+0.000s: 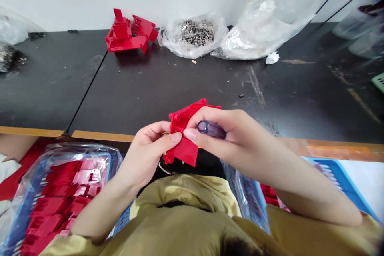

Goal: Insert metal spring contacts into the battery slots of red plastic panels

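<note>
A red plastic part [186,153] with flat panels and small round posts is held up just past the table's front edge. My left hand [147,148] grips its left side, the thumb pressed on the face. In my right hand [228,132] lies a tool with a dark, translucent handle [211,129], perhaps a screwdriver; its tip is hidden. Right thumb and forefinger pinch together against the middle of the red part, close to the left thumb. Whatever small thing may be between them cannot be made out.
Red plastic parts [130,36] stand at the back of the black table [168,84]. Beside them are a bag of small metal pieces [198,34] and a white plastic bag [255,32]. A blue basket [109,164] of red parts is at lower left, another blue basket [345,172] at right.
</note>
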{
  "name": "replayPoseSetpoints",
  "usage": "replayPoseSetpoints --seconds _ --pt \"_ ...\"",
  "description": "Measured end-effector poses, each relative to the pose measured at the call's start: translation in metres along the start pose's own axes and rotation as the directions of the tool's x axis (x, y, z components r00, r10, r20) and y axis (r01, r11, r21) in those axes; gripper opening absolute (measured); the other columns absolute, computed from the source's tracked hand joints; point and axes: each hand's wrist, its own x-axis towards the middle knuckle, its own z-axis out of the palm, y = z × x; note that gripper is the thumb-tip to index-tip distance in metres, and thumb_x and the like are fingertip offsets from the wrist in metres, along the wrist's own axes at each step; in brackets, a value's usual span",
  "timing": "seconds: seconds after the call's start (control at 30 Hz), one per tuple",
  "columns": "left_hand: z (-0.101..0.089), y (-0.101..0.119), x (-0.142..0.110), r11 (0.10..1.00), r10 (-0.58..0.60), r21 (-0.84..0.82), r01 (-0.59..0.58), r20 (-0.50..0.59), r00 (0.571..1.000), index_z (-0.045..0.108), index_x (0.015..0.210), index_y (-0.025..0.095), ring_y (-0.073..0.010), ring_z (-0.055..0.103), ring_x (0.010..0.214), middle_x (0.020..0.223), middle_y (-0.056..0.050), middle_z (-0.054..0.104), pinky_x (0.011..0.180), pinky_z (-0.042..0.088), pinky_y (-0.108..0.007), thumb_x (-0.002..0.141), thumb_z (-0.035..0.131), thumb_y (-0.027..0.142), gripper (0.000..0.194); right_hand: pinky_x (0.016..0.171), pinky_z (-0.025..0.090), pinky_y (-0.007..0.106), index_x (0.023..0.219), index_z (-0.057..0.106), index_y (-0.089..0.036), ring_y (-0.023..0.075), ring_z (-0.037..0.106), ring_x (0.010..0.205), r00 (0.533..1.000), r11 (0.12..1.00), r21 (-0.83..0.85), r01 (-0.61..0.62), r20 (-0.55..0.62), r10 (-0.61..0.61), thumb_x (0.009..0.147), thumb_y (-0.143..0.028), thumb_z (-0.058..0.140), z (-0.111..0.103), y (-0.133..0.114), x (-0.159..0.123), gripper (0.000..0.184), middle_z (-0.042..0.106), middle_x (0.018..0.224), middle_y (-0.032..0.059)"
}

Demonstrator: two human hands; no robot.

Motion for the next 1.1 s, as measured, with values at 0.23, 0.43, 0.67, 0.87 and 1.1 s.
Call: replayPoseSetpoints --seconds 0.23,0.43,0.67,0.87,1.1 --pt "-0.001 -0.029 0.004 0.981 -0.052 -0.192 0.028 -0.120 0.991 0.077 0.078 0.017 -0.0073 0.064 0.057 0.066 0.000 0.072 0.061 0.054 -0.014 0.058 0.092 0.032 0.030 0.048 0.038 0.023 0.058 0.057 -0.019 0.0103 0.051 0.055 0.822 0.830 0.489 0.267 -0.565 0.068 0.093 -0.024 0.052 -0.004 0.031 -0.002 0.036 0.049 0.058 -0.0008" --pt "-0.006 -0.049 0.006 0.957 -0.093 -0.288 0.040 -0.169 0.981 0.077 0.092 0.015 -0.0099 0.071 0.073 0.087 -0.004 0.078 0.073 0.057 -0.015 0.061 0.091 0.030 0.037 0.038 0.031 0.025 0.058 0.061 -0.021 0.0100 0.039 0.040 0.606 0.727 0.537 0.428 -0.767 0.210 0.096 -0.042 0.048 0.011 0.066 -0.022 0.045 0.037 0.045 -0.0022" --pt "-0.012 -0.067 0.006 0.957 -0.096 -0.290 0.035 -0.202 0.975 0.076 0.094 0.016 -0.0120 0.070 0.073 0.090 -0.002 0.077 0.069 0.056 -0.019 0.072 0.082 0.031 0.027 0.049 0.056 0.024 0.098 0.077 -0.029 0.0143 0.070 0.065 0.793 0.583 0.770 0.259 -0.515 0.327 0.086 -0.040 0.071 0.070 0.077 -0.051 0.017 0.074 0.083 -0.0005" --pt "-0.012 -0.073 0.008 0.963 -0.099 -0.266 0.034 -0.233 0.967 0.076 0.090 0.018 -0.0072 0.055 0.052 0.078 0.000 0.074 0.047 0.043 -0.018 0.070 0.082 0.034 0.026 0.071 0.062 0.028 0.129 0.062 -0.037 0.0143 0.072 0.088 0.882 0.675 0.722 0.153 -0.407 0.236 0.102 -0.024 0.047 0.102 0.082 -0.074 0.033 0.073 0.111 0.0012" --pt "-0.005 -0.071 0.009 0.969 -0.109 -0.244 0.044 -0.260 0.960 0.074 0.083 0.015 -0.0048 0.048 0.052 0.066 0.002 0.064 0.049 0.042 -0.014 0.068 0.082 0.030 0.023 0.070 0.055 0.023 0.126 0.057 -0.031 0.0110 0.064 0.081 0.924 0.920 0.390 -0.023 -0.344 0.169 0.102 -0.020 0.046 0.096 0.083 -0.080 0.029 0.066 0.097 0.0009"
